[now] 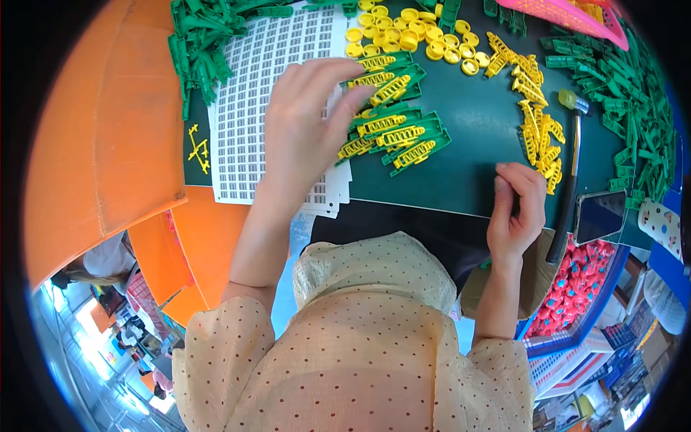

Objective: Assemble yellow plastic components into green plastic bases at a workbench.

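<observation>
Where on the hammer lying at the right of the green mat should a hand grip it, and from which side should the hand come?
Probably the dark grip end of the hammer, nearest the table's front edge. The shaft runs from that end away to a yellow-green head among yellow clips, so the near end looks freest. The right hand lies just left of it and could come across from that side, fingers wrapping the shaft. A phone crowds its right.

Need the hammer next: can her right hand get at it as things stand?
Probably yes. The right hand rests at the green mat's near edge, and the hammer lies just beside it, handle exposed with nothing between them.
</observation>
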`<state>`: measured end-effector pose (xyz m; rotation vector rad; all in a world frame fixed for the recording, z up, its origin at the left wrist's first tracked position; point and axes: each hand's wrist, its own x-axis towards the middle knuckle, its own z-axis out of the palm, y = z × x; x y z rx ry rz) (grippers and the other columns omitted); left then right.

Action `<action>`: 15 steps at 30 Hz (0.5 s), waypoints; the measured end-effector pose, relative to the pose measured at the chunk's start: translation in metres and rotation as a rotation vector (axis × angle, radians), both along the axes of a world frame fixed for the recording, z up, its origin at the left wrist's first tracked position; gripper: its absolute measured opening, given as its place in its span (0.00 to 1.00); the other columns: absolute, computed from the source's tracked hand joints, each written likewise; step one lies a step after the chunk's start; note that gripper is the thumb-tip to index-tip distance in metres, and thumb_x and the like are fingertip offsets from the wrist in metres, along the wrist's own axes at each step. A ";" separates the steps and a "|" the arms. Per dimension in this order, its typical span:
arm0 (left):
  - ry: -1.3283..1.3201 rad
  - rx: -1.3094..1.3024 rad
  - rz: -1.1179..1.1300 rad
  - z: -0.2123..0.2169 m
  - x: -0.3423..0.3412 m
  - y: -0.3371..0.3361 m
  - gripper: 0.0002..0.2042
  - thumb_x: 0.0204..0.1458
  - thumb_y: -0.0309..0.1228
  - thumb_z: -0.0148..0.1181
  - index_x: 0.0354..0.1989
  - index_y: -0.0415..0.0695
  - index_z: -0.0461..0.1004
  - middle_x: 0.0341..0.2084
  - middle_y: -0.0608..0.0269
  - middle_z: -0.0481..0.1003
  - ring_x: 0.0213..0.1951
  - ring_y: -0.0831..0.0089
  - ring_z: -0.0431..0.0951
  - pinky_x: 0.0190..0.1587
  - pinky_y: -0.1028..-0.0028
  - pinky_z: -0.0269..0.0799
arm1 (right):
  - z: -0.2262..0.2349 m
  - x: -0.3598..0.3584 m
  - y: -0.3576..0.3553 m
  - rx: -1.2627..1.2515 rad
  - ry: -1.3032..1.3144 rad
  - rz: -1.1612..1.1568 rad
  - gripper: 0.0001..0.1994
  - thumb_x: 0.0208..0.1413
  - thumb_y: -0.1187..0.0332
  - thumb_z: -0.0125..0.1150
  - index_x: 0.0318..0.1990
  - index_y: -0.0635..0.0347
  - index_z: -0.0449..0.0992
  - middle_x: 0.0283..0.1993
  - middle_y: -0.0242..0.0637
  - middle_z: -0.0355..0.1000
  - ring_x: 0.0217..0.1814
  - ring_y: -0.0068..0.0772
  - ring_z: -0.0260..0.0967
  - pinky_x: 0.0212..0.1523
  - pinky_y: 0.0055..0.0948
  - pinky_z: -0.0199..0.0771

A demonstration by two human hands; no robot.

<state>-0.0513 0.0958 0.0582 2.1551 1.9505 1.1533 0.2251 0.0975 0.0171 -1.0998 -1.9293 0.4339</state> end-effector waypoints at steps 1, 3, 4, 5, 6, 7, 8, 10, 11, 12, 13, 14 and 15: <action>0.005 0.007 0.003 0.004 -0.008 0.005 0.09 0.49 0.27 0.67 0.38 0.43 0.78 0.35 0.61 0.79 0.36 0.62 0.76 0.39 0.67 0.70 | -0.004 0.001 0.000 0.007 0.005 0.003 0.08 0.55 0.84 0.58 0.40 0.65 0.77 0.39 0.40 0.74 0.40 0.33 0.71 0.42 0.27 0.69; 0.029 0.049 0.080 0.009 -0.026 0.018 0.09 0.49 0.27 0.67 0.39 0.43 0.79 0.34 0.61 0.79 0.36 0.61 0.76 0.38 0.67 0.70 | -0.010 0.002 -0.002 -0.056 0.142 -0.006 0.08 0.59 0.85 0.53 0.42 0.65 0.75 0.38 0.40 0.73 0.37 0.31 0.69 0.40 0.26 0.69; 0.048 0.006 0.127 0.009 -0.035 0.025 0.10 0.50 0.27 0.66 0.41 0.43 0.78 0.33 0.60 0.79 0.36 0.59 0.76 0.40 0.65 0.72 | -0.010 0.001 -0.001 0.009 0.115 0.016 0.09 0.61 0.85 0.49 0.43 0.66 0.74 0.36 0.40 0.72 0.34 0.30 0.68 0.38 0.25 0.69; 0.051 0.010 0.130 0.004 -0.047 0.034 0.10 0.50 0.27 0.66 0.41 0.43 0.78 0.33 0.60 0.79 0.36 0.59 0.76 0.40 0.65 0.72 | -0.010 0.000 -0.001 0.012 0.118 0.019 0.09 0.61 0.85 0.49 0.43 0.66 0.74 0.36 0.40 0.72 0.34 0.30 0.68 0.38 0.25 0.69; 0.199 0.071 0.108 -0.005 -0.061 0.045 0.10 0.51 0.28 0.65 0.42 0.42 0.78 0.33 0.59 0.78 0.37 0.57 0.76 0.41 0.63 0.72 | -0.010 -0.002 -0.002 0.026 0.108 0.031 0.09 0.61 0.85 0.49 0.44 0.66 0.74 0.35 0.40 0.72 0.33 0.29 0.67 0.36 0.24 0.69; 0.345 0.133 0.086 -0.014 -0.073 0.054 0.11 0.51 0.28 0.64 0.43 0.41 0.78 0.33 0.58 0.78 0.37 0.56 0.76 0.43 0.62 0.72 | -0.011 -0.002 -0.002 0.041 0.097 0.042 0.09 0.61 0.85 0.50 0.44 0.67 0.75 0.34 0.40 0.72 0.31 0.28 0.67 0.34 0.23 0.69; 0.341 0.137 0.082 -0.020 -0.085 0.062 0.11 0.51 0.28 0.64 0.43 0.41 0.78 0.33 0.58 0.78 0.37 0.56 0.76 0.43 0.62 0.72 | -0.014 -0.001 -0.002 0.045 0.093 0.039 0.09 0.61 0.85 0.50 0.44 0.67 0.75 0.34 0.40 0.72 0.31 0.28 0.67 0.34 0.23 0.69; 0.435 0.042 0.170 -0.030 -0.107 0.069 0.16 0.56 0.31 0.60 0.53 0.43 0.75 0.47 0.52 0.77 0.50 0.52 0.75 0.52 0.61 0.71 | -0.022 0.003 -0.004 0.002 0.093 0.032 0.10 0.61 0.84 0.51 0.46 0.66 0.75 0.33 0.39 0.72 0.28 0.27 0.67 0.31 0.23 0.68; 0.429 0.041 0.164 -0.035 -0.117 0.071 0.16 0.56 0.31 0.60 0.53 0.43 0.75 0.47 0.52 0.77 0.50 0.52 0.75 0.52 0.61 0.71 | -0.023 0.003 -0.004 0.001 0.087 0.025 0.10 0.61 0.84 0.51 0.46 0.66 0.75 0.33 0.39 0.72 0.28 0.27 0.67 0.31 0.23 0.68; 0.471 -0.014 0.182 -0.035 -0.122 0.075 0.17 0.56 0.32 0.60 0.54 0.43 0.74 0.48 0.52 0.77 0.49 0.53 0.75 0.52 0.61 0.71 | -0.024 0.001 -0.002 0.041 0.083 0.026 0.11 0.60 0.84 0.52 0.47 0.66 0.75 0.32 0.39 0.72 0.28 0.27 0.67 0.30 0.22 0.68; 0.515 -0.069 0.201 -0.036 -0.125 0.077 0.18 0.56 0.33 0.60 0.55 0.43 0.74 0.49 0.52 0.76 0.49 0.53 0.75 0.52 0.61 0.71 | -0.024 0.001 -0.002 0.082 0.079 0.028 0.11 0.60 0.84 0.53 0.48 0.66 0.75 0.32 0.39 0.72 0.28 0.27 0.68 0.29 0.22 0.67; 0.523 -0.075 0.194 -0.038 -0.128 0.076 0.17 0.55 0.32 0.61 0.54 0.43 0.74 0.46 0.53 0.77 0.47 0.54 0.75 0.50 0.62 0.72 | -0.023 0.002 -0.002 0.080 0.068 0.045 0.11 0.59 0.84 0.54 0.48 0.66 0.75 0.32 0.39 0.73 0.28 0.27 0.69 0.29 0.23 0.68; 0.518 -0.075 0.182 -0.036 -0.120 0.074 0.17 0.55 0.32 0.61 0.54 0.43 0.74 0.46 0.53 0.77 0.47 0.54 0.75 0.50 0.62 0.72 | -0.022 0.002 -0.002 0.078 0.062 0.033 0.11 0.59 0.84 0.54 0.48 0.66 0.75 0.32 0.39 0.73 0.28 0.27 0.69 0.29 0.23 0.68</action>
